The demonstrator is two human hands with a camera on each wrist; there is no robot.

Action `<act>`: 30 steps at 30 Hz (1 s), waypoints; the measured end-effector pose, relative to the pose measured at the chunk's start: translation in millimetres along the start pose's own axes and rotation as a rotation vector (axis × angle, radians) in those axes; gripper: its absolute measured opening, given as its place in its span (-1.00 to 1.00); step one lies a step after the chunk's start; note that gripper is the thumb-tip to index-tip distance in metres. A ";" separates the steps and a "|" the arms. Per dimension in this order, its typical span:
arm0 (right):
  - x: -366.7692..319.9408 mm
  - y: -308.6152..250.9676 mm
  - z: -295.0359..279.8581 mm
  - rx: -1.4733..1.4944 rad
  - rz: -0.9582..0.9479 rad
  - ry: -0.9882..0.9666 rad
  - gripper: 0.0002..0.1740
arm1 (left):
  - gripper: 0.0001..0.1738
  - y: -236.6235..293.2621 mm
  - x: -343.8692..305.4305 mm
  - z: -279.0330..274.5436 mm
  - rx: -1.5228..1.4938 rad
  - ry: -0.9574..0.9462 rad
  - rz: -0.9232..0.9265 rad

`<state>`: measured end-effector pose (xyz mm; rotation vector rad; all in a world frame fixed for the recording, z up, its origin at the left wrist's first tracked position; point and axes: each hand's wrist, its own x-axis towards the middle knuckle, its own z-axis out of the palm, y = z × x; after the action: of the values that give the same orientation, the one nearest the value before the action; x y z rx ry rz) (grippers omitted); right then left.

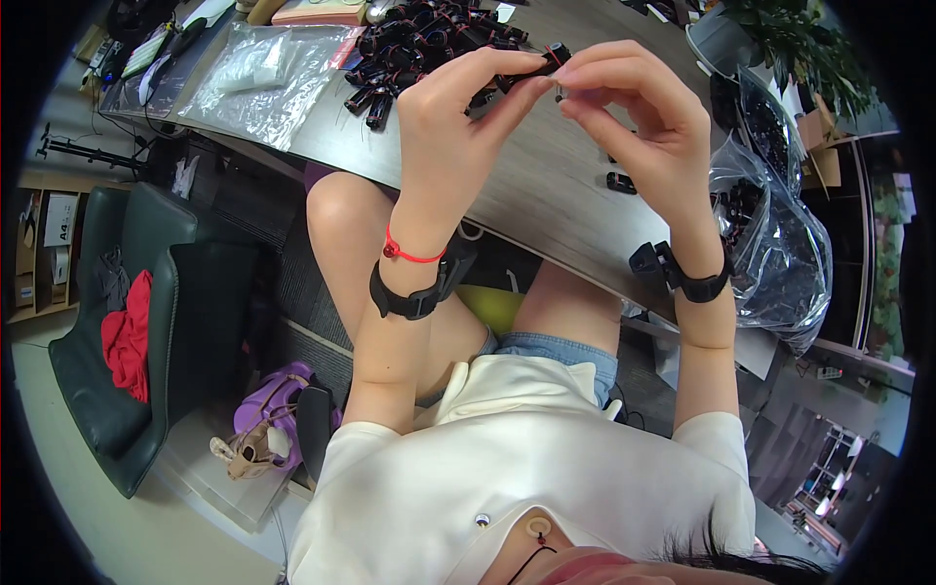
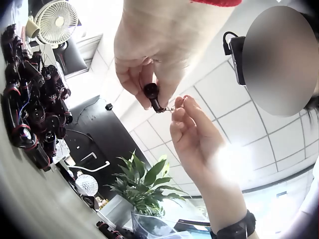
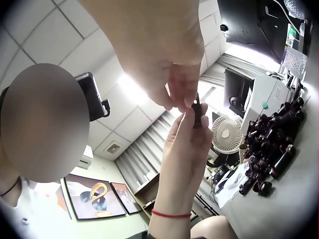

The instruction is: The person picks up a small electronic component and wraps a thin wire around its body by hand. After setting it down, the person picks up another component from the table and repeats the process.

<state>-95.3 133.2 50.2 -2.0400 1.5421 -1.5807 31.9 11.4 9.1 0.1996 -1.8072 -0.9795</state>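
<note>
Above the table, the left hand (image 1: 450, 117) grips a small black cylindrical part (image 2: 152, 94) between thumb and fingers. Thin wire ends (image 2: 169, 109) stick out of the part toward the right hand (image 1: 648, 117), whose thumb and fingertips pinch at them. In the left wrist view the right hand (image 2: 192, 134) comes up from below, its fingertips close to the part's end. The right wrist view shows the fingertips of both hands meeting at the black part (image 3: 197, 114), which they partly cover.
A heap of similar black parts (image 1: 419, 44) lies on the table (image 1: 526, 195) beyond the left hand. A clear plastic bag (image 1: 258, 78) is at the left, another bag (image 1: 780, 244) with black parts at the right. One loose black part (image 1: 620, 182) lies under the right hand.
</note>
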 end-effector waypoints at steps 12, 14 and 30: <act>-2.7 1.2 3.1 -0.094 -0.048 0.036 -0.72 | -0.86 2.5 -2.7 4.9 -0.073 -0.014 -0.030; -3.1 0.4 3.6 -0.105 -0.035 0.043 -0.72 | -0.86 3.6 -2.8 5.1 -0.064 -0.026 -0.025; -0.8 -2.2 1.4 -0.822 -0.181 0.256 -0.74 | -0.80 -4.6 1.9 -1.2 0.161 0.035 0.189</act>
<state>-92.8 134.2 50.4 -2.4748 2.4802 -1.4409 30.7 6.7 7.4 0.1410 -1.8368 -0.6943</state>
